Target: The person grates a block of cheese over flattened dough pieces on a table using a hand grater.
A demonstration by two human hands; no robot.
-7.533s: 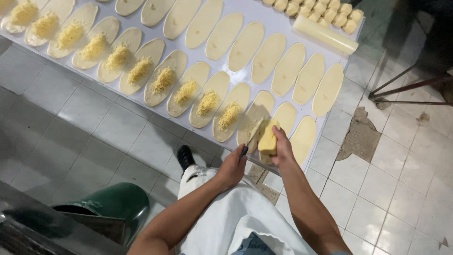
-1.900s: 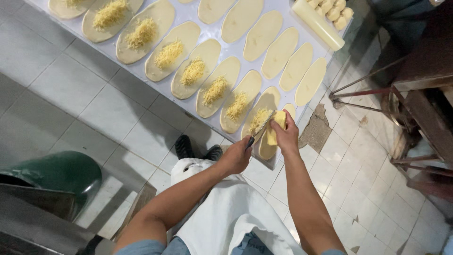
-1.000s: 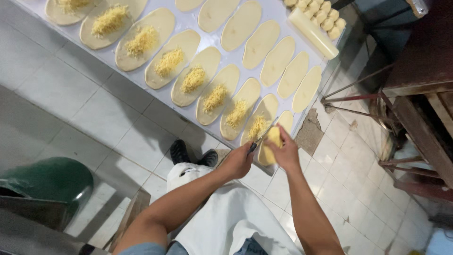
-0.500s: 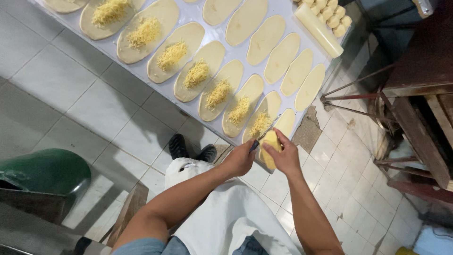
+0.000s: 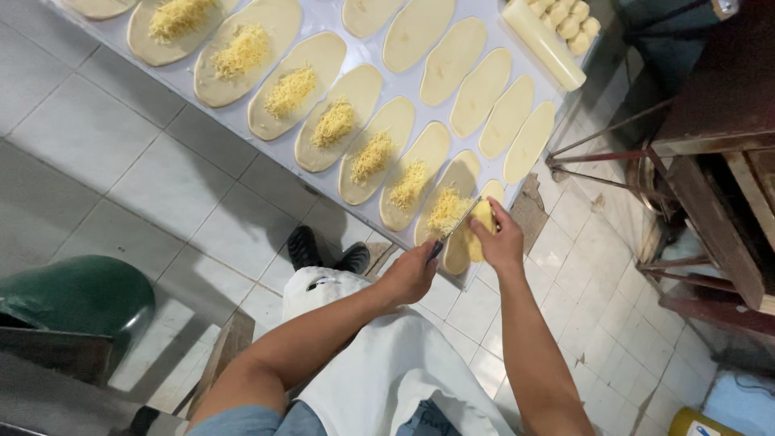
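Left hand [image 5: 410,274]: grip closed on grater [image 5: 454,227] handle. Right hand [image 5: 498,239]: grip closed on cheese block [image 5: 483,216], pressed against grater. Below: last front-row dough oval [image 5: 446,208], now carrying more shreds than a second ago. Desk [image 5: 323,10] back row bare.

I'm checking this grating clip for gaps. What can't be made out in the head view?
- Block of cheese: mostly covered by the right hand.
- Grater: its handle is hidden inside the left hand; the blade is too thin to make out.
- Oval dough piece under the hands: largely covered by them.
- Tray: cut off by the top and left edges.
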